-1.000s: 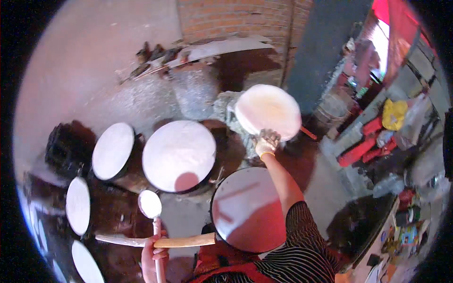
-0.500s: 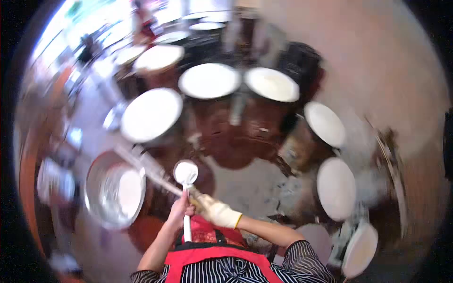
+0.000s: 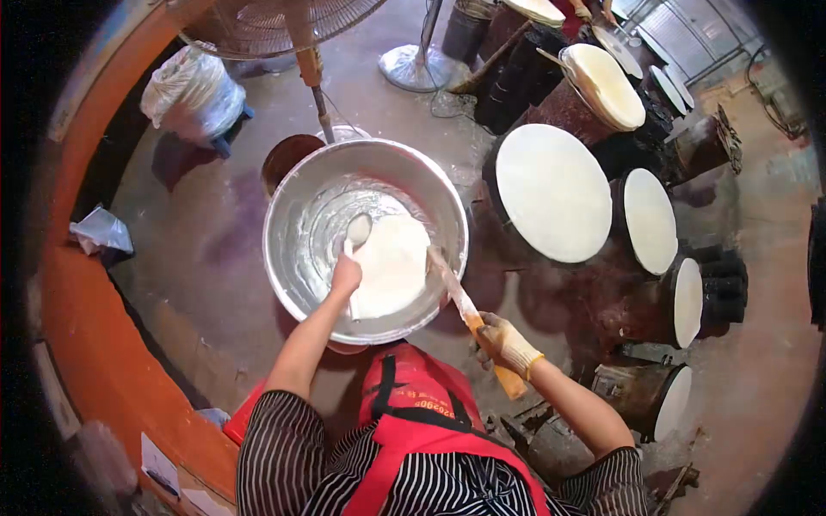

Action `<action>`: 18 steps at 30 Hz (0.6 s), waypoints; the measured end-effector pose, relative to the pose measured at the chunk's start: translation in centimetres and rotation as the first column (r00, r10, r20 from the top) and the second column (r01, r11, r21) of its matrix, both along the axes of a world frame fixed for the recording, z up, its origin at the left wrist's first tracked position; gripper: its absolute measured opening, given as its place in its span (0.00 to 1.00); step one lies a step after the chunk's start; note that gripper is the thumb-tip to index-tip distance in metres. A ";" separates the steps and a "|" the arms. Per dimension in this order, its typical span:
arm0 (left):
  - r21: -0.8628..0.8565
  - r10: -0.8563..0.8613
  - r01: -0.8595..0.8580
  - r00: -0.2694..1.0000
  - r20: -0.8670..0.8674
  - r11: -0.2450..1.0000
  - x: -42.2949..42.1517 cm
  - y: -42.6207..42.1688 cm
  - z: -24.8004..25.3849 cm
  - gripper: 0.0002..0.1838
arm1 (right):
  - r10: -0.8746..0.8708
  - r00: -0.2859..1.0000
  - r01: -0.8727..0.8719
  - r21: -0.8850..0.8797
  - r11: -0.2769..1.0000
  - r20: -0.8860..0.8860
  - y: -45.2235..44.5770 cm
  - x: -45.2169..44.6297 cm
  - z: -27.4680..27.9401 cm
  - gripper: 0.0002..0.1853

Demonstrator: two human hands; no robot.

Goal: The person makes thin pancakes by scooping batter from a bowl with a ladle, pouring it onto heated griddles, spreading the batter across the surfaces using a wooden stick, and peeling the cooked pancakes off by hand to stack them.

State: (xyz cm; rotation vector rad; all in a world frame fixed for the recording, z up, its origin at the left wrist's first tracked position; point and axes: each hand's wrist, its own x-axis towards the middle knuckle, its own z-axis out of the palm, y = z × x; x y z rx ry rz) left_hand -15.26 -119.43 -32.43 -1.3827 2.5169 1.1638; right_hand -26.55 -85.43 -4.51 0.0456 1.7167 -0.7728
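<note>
A large metal pot stands in front of me, with thick white batter pooled in it and smeared over its wall. My left hand, bare, is closed round the pale handle of a ladle. The ladle's bowl is over the pot, at the batter's left edge; whether it touches the batter I cannot tell. In a pale glove, my right hand grips a flat wooden scraper. White residue coats the scraper's blade, and its tip reaches over the pot's right side beside the batter.
Several drum-like stoves with white-covered round tops curve along the right, including a large top and a smaller one. A standing fan rises behind the pot. A stuffed plastic bag is at upper left. Another person's hand shows at the top.
My view has swung left from the stoves to the pot. My hands, close together before, are now apart, with the ladle and scraper over the pot.
</note>
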 end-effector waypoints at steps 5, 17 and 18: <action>0.052 -0.135 0.128 0.976 0.169 0.990 -3.4 -0.6 -3.1 0.27 | -0.070 0.997 0.069 -0.103 0.992 -0.007 -4.5 2.6 1.3 0.22; -0.149 -0.628 0.660 0.749 0.211 0.737 -0.9 0.2 9.4 0.20 | -0.246 0.929 0.240 0.054 0.969 0.276 1.2 6.3 7.7 0.25; -0.273 -0.584 0.648 0.761 0.285 0.711 -2.7 -0.3 9.5 0.19 | -0.259 0.927 0.257 0.041 0.965 0.272 0.6 6.4 6.3 0.25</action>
